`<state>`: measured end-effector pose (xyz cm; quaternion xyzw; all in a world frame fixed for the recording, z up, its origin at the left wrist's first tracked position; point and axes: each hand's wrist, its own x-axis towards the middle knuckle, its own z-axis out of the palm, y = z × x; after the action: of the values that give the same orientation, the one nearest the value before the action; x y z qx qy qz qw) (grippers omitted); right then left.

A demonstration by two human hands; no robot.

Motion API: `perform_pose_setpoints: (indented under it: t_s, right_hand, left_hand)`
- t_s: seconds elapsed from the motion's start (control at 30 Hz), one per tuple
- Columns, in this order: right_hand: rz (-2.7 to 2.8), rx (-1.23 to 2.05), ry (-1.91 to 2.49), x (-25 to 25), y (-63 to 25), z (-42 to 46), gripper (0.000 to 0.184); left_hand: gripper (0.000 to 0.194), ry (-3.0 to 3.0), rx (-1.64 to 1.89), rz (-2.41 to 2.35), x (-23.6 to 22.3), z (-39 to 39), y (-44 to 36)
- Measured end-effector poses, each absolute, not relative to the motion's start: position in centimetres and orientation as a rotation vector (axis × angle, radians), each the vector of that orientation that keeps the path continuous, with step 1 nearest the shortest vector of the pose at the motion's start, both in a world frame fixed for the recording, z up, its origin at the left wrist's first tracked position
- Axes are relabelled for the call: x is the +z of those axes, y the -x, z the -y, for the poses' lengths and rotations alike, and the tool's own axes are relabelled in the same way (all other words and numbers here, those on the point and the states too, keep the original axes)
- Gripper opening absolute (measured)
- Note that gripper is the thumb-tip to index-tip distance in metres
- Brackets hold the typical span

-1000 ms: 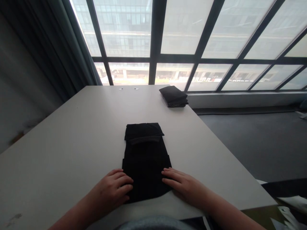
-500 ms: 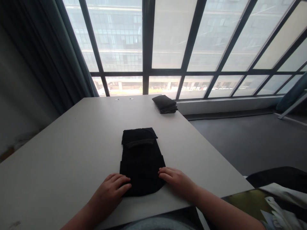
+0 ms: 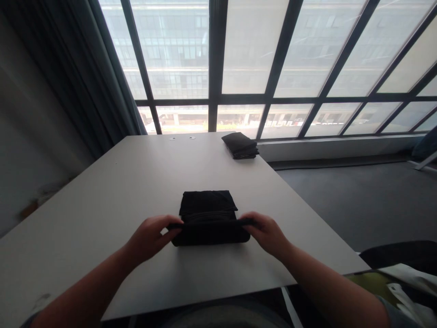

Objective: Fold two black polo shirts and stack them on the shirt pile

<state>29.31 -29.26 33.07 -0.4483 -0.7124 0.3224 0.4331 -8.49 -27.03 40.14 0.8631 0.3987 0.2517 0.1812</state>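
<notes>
A black folded garment (image 3: pixel 211 233) lies on the white table in front of me; its exact kind does not show. Its near part is raised and bent over toward the far part, where a folded-down flap and some ribbed layers are visible. My left hand (image 3: pixel 159 231) pinches the left end of the raised edge between thumb and fingers. At the right end of the same edge, my right hand (image 3: pixel 264 230) grips the cloth, its fingertips partly hidden.
A stack of folded black cloth items (image 3: pixel 241 146) sits at the far right corner of the white table (image 3: pixel 150 177). Tall windows stand behind the table, with a dark curtain (image 3: pixel 75 68) on the left. Light and green-yellow cloth (image 3: pixel 375 284) lies at the lower right.
Both hands were resting on the near edge of the flat garment. They now grip that edge and have brought it up and away from me, making the garment shorter.
</notes>
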Motion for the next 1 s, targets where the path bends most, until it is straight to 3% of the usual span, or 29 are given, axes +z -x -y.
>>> perform_pose_setpoints:
  t_s: [0.23,0.4,0.53,0.73,1.0]
  right_hand:
    - [1.466,1.071,1.241,33.4,-28.1,18.8,0.037]
    - [1.665,0.784,1.596,30.6,-27.0,14.7,0.022]
    - [1.863,0.524,1.723,29.0,-26.7,13.8,0.019]
    - [1.972,0.207,1.626,31.8,-25.3,15.4,0.038]
    - [2.279,0.377,1.707,30.7,-19.8,18.3,0.063]
  left_hand:
    - [0.039,-2.291,0.746,-1.374,39.2,15.9,6.7]
    - [0.032,-2.280,0.560,-1.546,34.0,11.1,5.7]
    - [0.025,-2.263,0.502,-1.587,31.9,10.4,5.8]
    - [0.032,-2.509,0.528,-1.636,33.5,13.1,2.2]
    - [0.050,-2.652,0.224,-1.523,31.5,14.2,-1.0]
